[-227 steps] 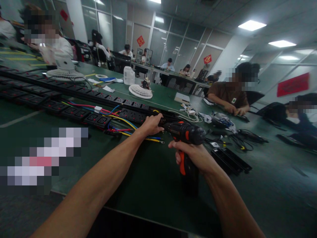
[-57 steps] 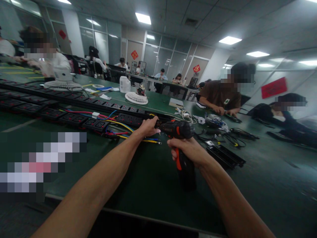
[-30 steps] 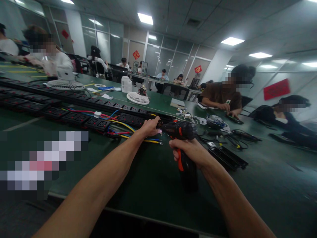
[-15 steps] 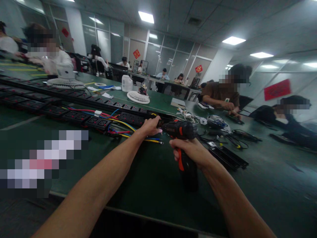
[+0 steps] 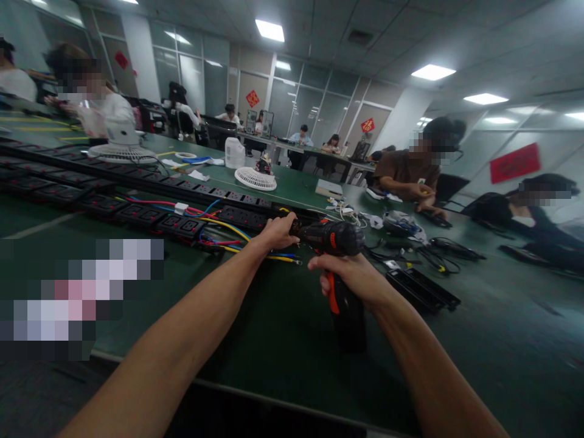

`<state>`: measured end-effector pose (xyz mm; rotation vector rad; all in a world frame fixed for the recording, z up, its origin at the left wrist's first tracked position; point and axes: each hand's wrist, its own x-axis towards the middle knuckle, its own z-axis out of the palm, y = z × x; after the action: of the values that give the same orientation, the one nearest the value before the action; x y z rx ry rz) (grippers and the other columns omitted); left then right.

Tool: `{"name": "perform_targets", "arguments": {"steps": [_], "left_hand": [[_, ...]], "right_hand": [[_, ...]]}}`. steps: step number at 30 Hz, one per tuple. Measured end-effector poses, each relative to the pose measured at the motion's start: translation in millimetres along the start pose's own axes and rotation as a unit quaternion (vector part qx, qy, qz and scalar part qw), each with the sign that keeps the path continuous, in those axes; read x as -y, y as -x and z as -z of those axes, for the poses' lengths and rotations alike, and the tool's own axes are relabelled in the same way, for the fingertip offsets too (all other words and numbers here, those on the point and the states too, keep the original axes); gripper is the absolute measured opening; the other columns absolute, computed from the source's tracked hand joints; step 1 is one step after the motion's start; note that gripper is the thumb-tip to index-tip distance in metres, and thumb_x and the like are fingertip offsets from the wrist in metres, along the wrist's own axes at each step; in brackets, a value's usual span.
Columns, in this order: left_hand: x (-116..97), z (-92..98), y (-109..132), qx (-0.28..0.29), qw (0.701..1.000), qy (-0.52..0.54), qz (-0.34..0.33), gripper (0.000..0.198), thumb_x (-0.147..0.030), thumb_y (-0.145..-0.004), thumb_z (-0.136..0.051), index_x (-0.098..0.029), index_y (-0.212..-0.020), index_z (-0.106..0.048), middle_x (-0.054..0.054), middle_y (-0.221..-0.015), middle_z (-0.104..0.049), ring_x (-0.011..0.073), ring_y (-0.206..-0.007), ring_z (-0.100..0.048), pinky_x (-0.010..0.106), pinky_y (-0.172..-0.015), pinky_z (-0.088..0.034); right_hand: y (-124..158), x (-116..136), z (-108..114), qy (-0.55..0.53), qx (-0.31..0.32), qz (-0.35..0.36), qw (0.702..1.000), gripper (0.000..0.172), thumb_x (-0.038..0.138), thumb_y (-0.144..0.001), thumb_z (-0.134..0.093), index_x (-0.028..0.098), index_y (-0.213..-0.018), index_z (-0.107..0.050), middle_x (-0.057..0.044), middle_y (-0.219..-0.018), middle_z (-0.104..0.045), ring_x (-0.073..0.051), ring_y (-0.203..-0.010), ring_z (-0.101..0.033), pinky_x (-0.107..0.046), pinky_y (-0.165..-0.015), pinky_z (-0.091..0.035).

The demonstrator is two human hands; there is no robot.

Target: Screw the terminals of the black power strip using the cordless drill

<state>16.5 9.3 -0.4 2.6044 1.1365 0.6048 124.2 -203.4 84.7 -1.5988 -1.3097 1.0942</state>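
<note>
My right hand is wrapped round the grip of a black and orange cordless drill, its nose pointing left. Close to the drill's front end, my left hand is closed over a small dark part; the fingers hide what it is. Beside the left hand lie long black socket strips with rows of outlets. Red, blue and yellow wires run out of them, and a yellow wire with a metal end rests below the left hand.
Black channel pieces and loose cables lie to the right. Beyond the strips stand a white jug, a white fan grille and a white fan. A co-worker works across the green table.
The view has shifted slightly. Both my hands and the drill keep nearly the same place. The co-worker's hands across the table have moved a little.
</note>
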Motion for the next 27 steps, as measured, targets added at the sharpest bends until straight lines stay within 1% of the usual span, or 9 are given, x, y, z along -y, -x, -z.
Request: {"name": "perform_targets", "arguments": {"steps": [3, 7, 10, 16, 21, 27], "left_hand": [[-0.6, 0.7, 0.4, -0.002, 1.000, 0.001, 0.002, 0.055, -0.045, -0.087, -0.072, -0.025, -0.133, -0.049, 0.011, -0.129, -0.071, 0.0365, -0.123, -0.064, 0.049, -0.105, -0.045], [-1.2, 1.2, 0.9, -0.005, 1.000, -0.001, 0.000, 0.055, -0.043, -0.086, -0.072, -0.024, -0.132, -0.050, 0.011, -0.129, -0.071, 0.0369, -0.122, -0.065, 0.050, -0.104, -0.046], [-0.7, 0.8, 0.7, -0.005, 1.000, -0.001, -0.003, 0.055, -0.042, -0.085, -0.072, -0.024, -0.132, -0.050, 0.012, -0.128, -0.071, 0.0378, -0.121, -0.066, 0.051, -0.104, -0.046], [-1.0, 0.6, 0.9, -0.003, 1.000, -0.003, -0.005, 0.055, -0.042, -0.086, -0.071, -0.023, -0.133, -0.049, 0.012, -0.130, -0.071, 0.0380, -0.122, -0.065, 0.052, -0.104, -0.046], [-2.0, 1.9, 2.6, -0.002, 1.000, -0.010, -0.001, 0.055, -0.042, -0.086, -0.071, -0.024, -0.133, -0.049, 0.012, -0.130, -0.070, 0.0366, -0.122, -0.065, 0.050, -0.104, -0.046], [0.2, -0.5, 0.7, -0.008, 1.000, -0.001, -0.009, 0.055, -0.044, -0.087, -0.071, -0.024, -0.133, -0.048, 0.012, -0.130, -0.071, 0.0375, -0.122, -0.065, 0.051, -0.103, -0.047]], "right_hand": [[0.1, 0.5, 0.6, -0.001, -0.003, -0.012, 1.000, 0.024, 0.036, -0.068, -0.074, 0.018, -0.082, -0.066, -0.001, -0.051, -0.062, -0.017, -0.047, -0.058, -0.028, -0.047, -0.045], [-0.7, -2.7, 2.1, -0.006, 0.003, -0.006, 1.000, 0.020, 0.037, -0.072, -0.073, 0.019, -0.073, -0.063, -0.001, -0.050, -0.060, -0.016, -0.048, -0.059, -0.029, -0.051, -0.048], [-1.0, -4.7, 2.6, -0.017, 0.003, -0.007, 1.000, 0.021, 0.036, -0.072, -0.074, 0.020, -0.071, -0.061, 0.000, -0.050, -0.060, -0.015, -0.048, -0.059, -0.029, -0.052, -0.050], [-0.8, -4.4, 1.9, -0.022, 0.007, -0.004, 1.000, 0.020, 0.033, -0.070, -0.073, 0.021, -0.067, -0.058, 0.001, -0.049, -0.058, -0.015, -0.047, -0.057, -0.028, -0.051, -0.049], [-1.2, -4.4, 2.0, -0.010, 0.000, -0.004, 1.000, 0.021, 0.038, -0.072, -0.073, 0.020, -0.071, -0.061, 0.001, -0.049, -0.059, -0.015, -0.047, -0.058, -0.028, -0.050, -0.049], [-0.1, -1.8, -0.9, 0.000, 0.001, 0.004, 1.000, 0.019, 0.035, -0.071, -0.073, 0.020, -0.073, -0.061, 0.001, -0.049, -0.059, -0.016, -0.047, -0.059, -0.028, -0.050, -0.048]]}}
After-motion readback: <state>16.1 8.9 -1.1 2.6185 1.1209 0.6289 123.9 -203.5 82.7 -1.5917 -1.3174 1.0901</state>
